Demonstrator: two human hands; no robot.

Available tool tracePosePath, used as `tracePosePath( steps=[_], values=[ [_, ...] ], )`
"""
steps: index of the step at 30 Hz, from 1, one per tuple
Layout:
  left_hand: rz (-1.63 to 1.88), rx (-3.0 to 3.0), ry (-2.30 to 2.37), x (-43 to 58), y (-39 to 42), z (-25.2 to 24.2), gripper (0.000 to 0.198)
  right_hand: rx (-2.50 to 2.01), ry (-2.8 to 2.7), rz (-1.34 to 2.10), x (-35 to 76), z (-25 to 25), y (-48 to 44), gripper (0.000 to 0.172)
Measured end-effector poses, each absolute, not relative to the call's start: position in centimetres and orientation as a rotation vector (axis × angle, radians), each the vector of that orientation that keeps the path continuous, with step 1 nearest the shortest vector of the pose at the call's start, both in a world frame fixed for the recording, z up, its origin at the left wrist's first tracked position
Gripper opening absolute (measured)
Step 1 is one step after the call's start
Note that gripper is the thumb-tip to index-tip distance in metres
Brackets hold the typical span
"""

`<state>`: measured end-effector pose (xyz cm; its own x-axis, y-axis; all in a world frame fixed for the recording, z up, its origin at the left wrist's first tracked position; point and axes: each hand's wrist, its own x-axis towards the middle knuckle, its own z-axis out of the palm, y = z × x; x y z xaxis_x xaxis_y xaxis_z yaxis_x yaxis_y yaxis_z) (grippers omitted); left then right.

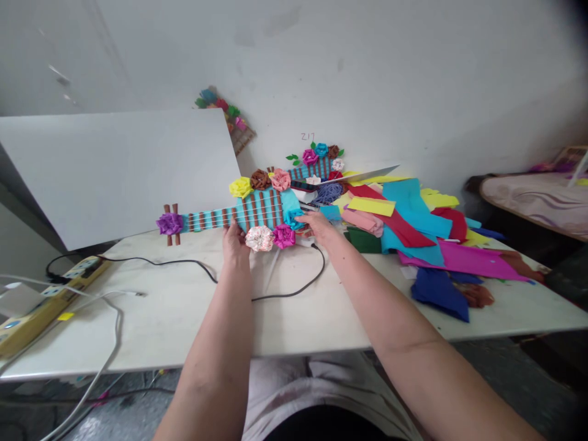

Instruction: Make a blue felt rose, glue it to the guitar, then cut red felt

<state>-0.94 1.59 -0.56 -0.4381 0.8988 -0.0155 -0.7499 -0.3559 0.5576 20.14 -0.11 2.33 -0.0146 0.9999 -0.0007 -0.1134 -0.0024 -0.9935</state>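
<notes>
A blue paper guitar (257, 209) with brown bars, pale strings and paper flowers is held up above the table, its neck pointing left. A purple flower (169, 224) sits at the neck's end. My left hand (236, 239) grips the guitar's lower edge where neck meets body, beside a white speckled flower (260, 238). At the right end of the body, my right hand (316, 225) has its fingers closed on the edge, next to a blue flower (294, 218) and a magenta flower (284, 236). The fingertips of both hands are partly hidden.
Coloured crepe paper (404, 214) is heaped on the table's right side. Behind the guitar are a second flowered blue piece (316, 162) and a phone (303, 186). A white board (119, 171) leans at left. A power strip (55, 300) and a black cable (156, 263) lie on the white table (174, 324).
</notes>
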Motion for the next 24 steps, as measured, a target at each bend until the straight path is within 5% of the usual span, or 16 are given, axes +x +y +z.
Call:
tracePosePath(
  steps=[24],
  values=[
    [1.947,0.372,0.569,-1.28,2.09,-0.87,0.015,-1.061,-1.106,1.262,19.92,2.26,-0.05,0.008]
  ],
)
